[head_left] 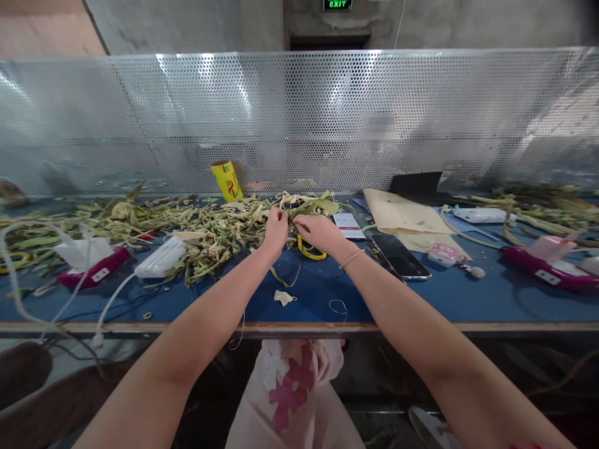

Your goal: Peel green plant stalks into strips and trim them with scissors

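Note:
My left hand (277,227) is closed in a pinch at the right end of a heap of dried, pale green leaves and stems (224,227). What lies between its fingertips is too small to make out. Just to the right, my right hand (318,232) has its fingers pressed together on a long green leaf (318,204), which runs behind the knuckles. A small gap separates the two hands. Below my right hand, yellow scissor-like handles (311,251) lie on the blue tabletop (322,293), partly hidden by it.
A yellow carton (227,179) leans before the perforated metal screen (262,118). White power bank (161,257), cables and purple power strip (93,267) lie left. Rightward are a phone (400,255), printed card (349,226), brown paper (402,212), pink case (443,254) and another purple strip (550,268).

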